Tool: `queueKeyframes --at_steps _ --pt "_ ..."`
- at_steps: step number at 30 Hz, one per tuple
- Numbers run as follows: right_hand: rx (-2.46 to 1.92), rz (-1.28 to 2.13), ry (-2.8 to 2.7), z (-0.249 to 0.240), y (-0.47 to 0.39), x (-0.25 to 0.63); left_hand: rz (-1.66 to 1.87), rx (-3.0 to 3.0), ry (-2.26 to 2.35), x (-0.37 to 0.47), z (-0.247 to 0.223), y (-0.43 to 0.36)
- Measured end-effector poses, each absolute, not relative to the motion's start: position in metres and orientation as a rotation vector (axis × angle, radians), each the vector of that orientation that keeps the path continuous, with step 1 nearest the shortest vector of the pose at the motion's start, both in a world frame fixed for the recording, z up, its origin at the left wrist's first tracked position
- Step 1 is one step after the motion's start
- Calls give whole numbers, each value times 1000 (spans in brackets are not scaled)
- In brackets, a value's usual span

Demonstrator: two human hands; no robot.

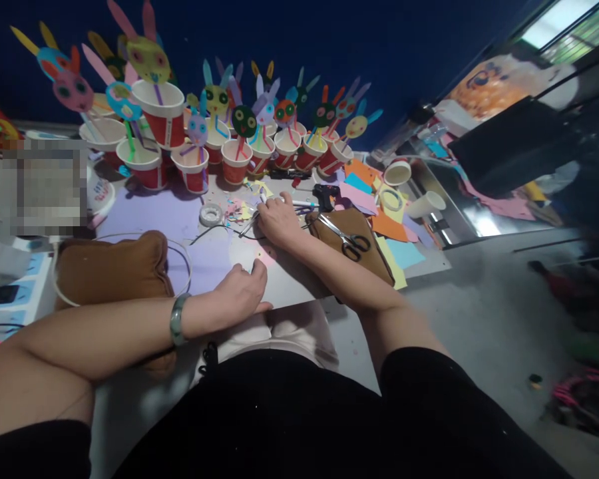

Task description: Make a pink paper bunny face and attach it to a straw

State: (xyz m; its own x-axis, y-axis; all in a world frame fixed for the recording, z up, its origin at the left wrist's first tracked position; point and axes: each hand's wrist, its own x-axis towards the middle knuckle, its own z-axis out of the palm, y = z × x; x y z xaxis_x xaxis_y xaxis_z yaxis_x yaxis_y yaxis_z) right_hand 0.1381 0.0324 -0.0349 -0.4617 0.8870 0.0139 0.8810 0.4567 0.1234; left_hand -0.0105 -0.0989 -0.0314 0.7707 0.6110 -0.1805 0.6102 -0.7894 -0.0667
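Observation:
My right hand (280, 223) reaches down onto the table among several pens, its fingers bent and closed. A white pen (263, 195) sticks out beside its fingertips, and a thin silvery tool (247, 226) shows just left of it. What the fingers hold, if anything, is hidden. My left hand (240, 287), below a green bangle (178, 319), is at the table's front edge with curled fingers. Something tiny and dark may be at its fingertips; I cannot make it out. Close by lies a small pink round paper piece (265, 254). Black-handled scissors (347, 241) rest on a brown pouch (374, 263).
Several red-and-white paper cups (237, 171) with paper rabbit heads on straws line the back. A tape roll (211, 214), paper scraps (239, 210) and a black glue gun (325, 197) lie mid-table. Left are purple paper (152, 211), a brown cushion (112, 269) and a power strip (30, 293).

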Motion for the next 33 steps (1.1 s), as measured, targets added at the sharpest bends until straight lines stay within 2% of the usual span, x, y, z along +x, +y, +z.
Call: queueKeyframes --at_steps 33 --pt "1495 243 2636 -32 39 132 344 -2924 -1022 -11 -33 -99"
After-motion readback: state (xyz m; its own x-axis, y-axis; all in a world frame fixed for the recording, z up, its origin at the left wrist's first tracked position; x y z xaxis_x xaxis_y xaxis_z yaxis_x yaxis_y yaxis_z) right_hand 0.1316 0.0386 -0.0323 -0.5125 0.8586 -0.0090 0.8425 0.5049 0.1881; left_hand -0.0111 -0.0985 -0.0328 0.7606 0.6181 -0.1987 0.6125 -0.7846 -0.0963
